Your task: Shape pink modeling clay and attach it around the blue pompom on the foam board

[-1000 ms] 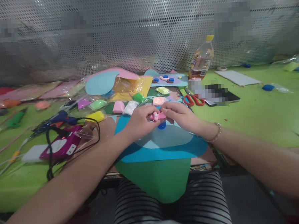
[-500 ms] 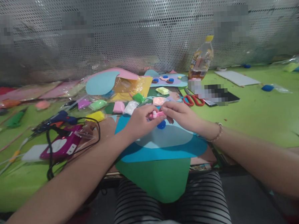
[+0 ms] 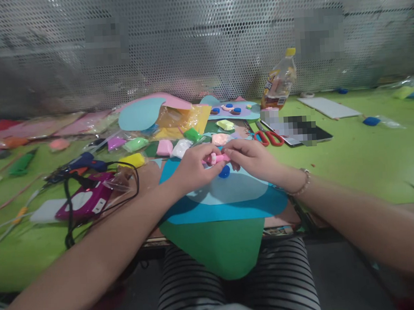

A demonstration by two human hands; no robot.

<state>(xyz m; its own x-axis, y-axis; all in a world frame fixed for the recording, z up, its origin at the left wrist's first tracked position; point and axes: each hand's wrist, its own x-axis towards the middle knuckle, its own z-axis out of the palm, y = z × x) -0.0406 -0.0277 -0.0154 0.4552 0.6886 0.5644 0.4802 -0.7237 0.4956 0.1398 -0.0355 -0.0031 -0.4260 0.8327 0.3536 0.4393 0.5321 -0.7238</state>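
Between my two hands is a small pink piece of modelling clay (image 3: 221,158) with a paler lump near its left end. My left hand (image 3: 201,167) is closed round its left part. The fingers of my right hand (image 3: 250,158) pinch its right end, partly hiding it. Just below the fingers, a round blue clay piece (image 3: 224,172) lies on a pale blue paper shape (image 3: 226,193). That shape rests on a larger bright blue paper (image 3: 227,212), with a green paper (image 3: 219,247) sticking out over the table's front edge.
Bagged clay lumps, such as a white one (image 3: 181,149) and a yellow one (image 3: 133,159), lie beyond my hands. Red-handled scissors (image 3: 268,138) and a drink bottle (image 3: 280,82) are at the right. A glue gun (image 3: 80,164) and purple power strip (image 3: 86,198) with cables occupy the left.
My hands stay in nearly the same place. Slightly more of the pink clay shows between the fingers now.
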